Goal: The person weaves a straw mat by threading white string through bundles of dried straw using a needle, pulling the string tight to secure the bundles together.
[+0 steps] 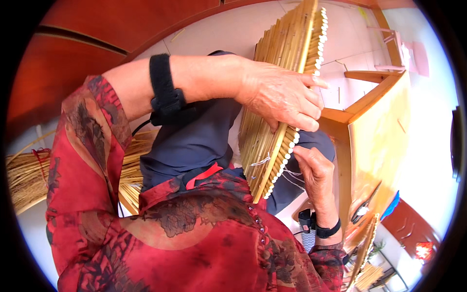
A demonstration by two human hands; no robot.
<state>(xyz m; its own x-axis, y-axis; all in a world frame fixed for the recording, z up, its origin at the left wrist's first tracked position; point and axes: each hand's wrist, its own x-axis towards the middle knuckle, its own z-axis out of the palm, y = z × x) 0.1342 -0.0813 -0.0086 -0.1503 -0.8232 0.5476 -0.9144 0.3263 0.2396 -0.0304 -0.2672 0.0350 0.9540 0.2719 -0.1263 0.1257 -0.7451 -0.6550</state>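
Note:
A stiff panel of pale yellow stalks (255,134), laid side by side, leans across my lap. A narrow straight strip (307,41) runs along it close to the row of whitish cut stalk ends. My left hand (287,100) lies over this edge, its thumb on the strip and its fingers curled past the stalk ends. Lower down, my right hand (317,170) has its thumb and forefinger drawn together against the cut ends; whatever they pinch is hidden. White cord (260,161) is tied around the strip near its lower end, and loose strands hang below my right hand.
To the right stands a light wooden bench (379,141), with scissors (361,211) and a blue item (390,205) on it. Another stalk panel (362,253) leans at lower right. Bundled stalks (24,182) lie at left, below red-brown cabinet fronts (97,65). Stalk scraps litter the tiled floor.

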